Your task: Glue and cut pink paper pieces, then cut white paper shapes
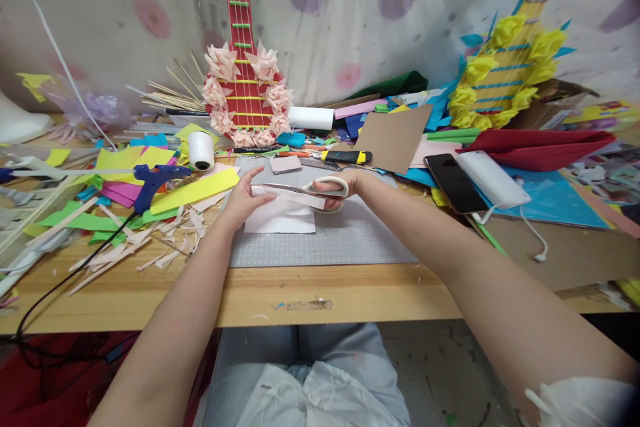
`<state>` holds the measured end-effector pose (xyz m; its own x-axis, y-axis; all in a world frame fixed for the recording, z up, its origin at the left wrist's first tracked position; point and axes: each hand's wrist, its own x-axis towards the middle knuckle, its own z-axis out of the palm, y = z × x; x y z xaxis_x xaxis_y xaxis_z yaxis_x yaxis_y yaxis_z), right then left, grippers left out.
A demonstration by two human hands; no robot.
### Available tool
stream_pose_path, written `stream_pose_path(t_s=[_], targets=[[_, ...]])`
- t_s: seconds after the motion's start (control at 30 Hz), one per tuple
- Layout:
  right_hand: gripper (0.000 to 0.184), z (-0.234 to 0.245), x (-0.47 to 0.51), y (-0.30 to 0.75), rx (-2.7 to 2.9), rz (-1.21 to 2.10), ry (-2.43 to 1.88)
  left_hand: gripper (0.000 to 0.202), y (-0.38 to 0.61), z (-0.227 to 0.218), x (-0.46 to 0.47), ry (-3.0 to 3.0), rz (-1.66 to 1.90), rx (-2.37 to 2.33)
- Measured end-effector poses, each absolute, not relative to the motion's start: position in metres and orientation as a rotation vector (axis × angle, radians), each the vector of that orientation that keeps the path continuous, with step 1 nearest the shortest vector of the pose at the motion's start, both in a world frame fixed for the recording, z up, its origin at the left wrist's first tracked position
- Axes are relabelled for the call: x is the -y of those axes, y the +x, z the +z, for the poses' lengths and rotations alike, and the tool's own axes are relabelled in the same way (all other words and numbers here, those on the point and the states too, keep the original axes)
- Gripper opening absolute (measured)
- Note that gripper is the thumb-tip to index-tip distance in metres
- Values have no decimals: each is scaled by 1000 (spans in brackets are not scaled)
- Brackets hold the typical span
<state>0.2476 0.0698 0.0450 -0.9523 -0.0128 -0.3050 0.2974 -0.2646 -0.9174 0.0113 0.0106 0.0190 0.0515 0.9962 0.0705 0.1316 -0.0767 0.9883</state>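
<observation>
My right hand (345,188) is closed around the pale handles of a pair of scissors (327,185), whose blades point left. The blades lie along the upper edge of a piece of white paper (280,219), where a narrow strip stands off. My left hand (243,199) pinches the paper's left end between thumb and fingers, with the blade tips close by. Under the paper is a grey gridded cutting mat (365,240). Behind the blades lies a small grey-brown card piece (285,165).
A yellow-black utility knife (347,157) lies behind the mat. At left are a blue glue gun (155,180), its cord and paper scraps (115,250). A red paper guitar (247,93) and a yellow one (507,73) stand behind. A phone (454,181) lies right.
</observation>
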Motion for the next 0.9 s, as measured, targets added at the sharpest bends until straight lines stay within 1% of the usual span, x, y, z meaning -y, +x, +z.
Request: stream_pose_path(t_s=[0.17, 0.33, 0.53, 0.67, 0.77, 0.9], targets=[[48, 46, -69, 250, -1755, -2369, 396, 82, 11, 18, -12, 1388, 1174, -1289], [47, 43, -73, 253, -1746, -2313, 424, 81, 13, 19, -11, 1419, 1186, -1338], [47, 40, -73, 254, -1786, -2319, 473, 86, 13, 20, -10, 1353, 1156, -1307], [53, 43, -73, 254, -1795, -2261, 440, 89, 13, 17, -12, 1360, 1156, -1279], [56, 45, -73, 254, -1774, -2203, 428, 94, 13, 15, -13, 1361, 1141, -1260], [56, 44, -75, 253, -1778, -2211, 397, 101, 13, 14, -14, 1366, 1145, -1272]])
